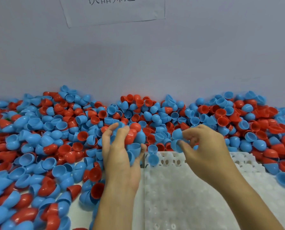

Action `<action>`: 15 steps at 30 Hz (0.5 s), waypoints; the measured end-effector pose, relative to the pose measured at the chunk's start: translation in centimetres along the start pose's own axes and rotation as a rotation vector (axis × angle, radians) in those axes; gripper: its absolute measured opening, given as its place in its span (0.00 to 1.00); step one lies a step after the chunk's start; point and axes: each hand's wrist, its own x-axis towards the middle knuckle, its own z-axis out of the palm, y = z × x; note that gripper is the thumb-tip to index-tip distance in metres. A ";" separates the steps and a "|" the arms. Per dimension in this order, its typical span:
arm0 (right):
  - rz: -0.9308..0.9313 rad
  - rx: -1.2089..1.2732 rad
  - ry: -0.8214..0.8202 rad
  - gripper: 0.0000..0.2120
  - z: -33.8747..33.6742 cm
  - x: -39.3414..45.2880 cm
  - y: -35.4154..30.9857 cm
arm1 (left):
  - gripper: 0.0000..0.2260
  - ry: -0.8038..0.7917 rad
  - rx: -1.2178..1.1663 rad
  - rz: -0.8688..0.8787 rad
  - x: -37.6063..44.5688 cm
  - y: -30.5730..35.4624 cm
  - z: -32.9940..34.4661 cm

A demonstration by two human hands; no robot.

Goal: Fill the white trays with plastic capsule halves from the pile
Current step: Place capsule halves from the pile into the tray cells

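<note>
A wide pile of red and blue plastic capsule halves (58, 130) covers the table from the left edge to the far right. My left hand (120, 156) cradles a bunch of capsule halves (135, 138), red and blue, with fingers curled under them at the tray's far left corner. My right hand (203, 146) pinches blue capsule halves (177, 140) between thumb and fingers, just above the far edge of the white tray (188, 196). The tray has rows of round holes. Two blue halves (152, 155) sit at its far left corner.
A pale wall (155, 55) rises right behind the pile, with a paper sign (115, 10) stuck on it. Capsule halves lie along the tray's left and right sides, some spilling onto its right edge (284, 178).
</note>
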 end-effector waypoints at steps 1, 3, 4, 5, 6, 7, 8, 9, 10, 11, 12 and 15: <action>0.016 -0.084 -0.077 0.13 0.1 0.4 0.3 | 0.12 0.000 -0.012 0.005 0.1 0.2 -0.1; 0.034 -0.190 -0.237 0.12 0.7 0.9 0.4 | 0.11 -0.002 -0.031 0.000 0.2 0.3 -0.1; 0.034 -0.241 -0.308 0.10 1.2 1.1 0.2 | 0.10 0.001 -0.035 -0.006 0.2 0.3 0.0; 0.026 -0.299 -0.357 0.06 1.8 1.3 -0.1 | 0.09 0.001 -0.035 -0.012 0.1 0.2 0.1; 0.012 -0.355 -0.379 0.04 2.4 1.4 -0.4 | 0.09 -0.005 -0.034 -0.019 0.1 0.1 0.2; -0.004 -0.405 -0.386 0.04 3.0 1.5 -0.7 | 0.09 -0.015 -0.032 -0.025 0.1 0.0 0.2; -0.019 -0.447 -0.386 0.05 3.5 1.6 -1.0 | 0.09 -0.026 -0.032 -0.031 0.0 0.0 0.2; -0.028 -0.481 -0.391 0.07 3.9 1.7 -1.2 | 0.09 -0.035 -0.035 -0.035 0.0 0.1 0.2; -0.034 -0.504 -0.401 0.08 4.2 1.9 -1.3 | 0.10 -0.040 -0.038 -0.037 0.0 0.2 0.2; -0.034 -0.519 -0.418 0.09 4.4 2.1 -1.4 | 0.10 -0.042 -0.041 -0.037 0.0 0.2 0.1; -0.032 -0.528 -0.433 0.09 4.5 2.2 -1.3 | 0.11 -0.046 -0.042 -0.037 0.0 0.3 0.1; -0.027 -0.536 -0.457 0.08 4.4 2.4 -1.2 | 0.11 -0.049 -0.048 -0.042 0.0 0.4 0.1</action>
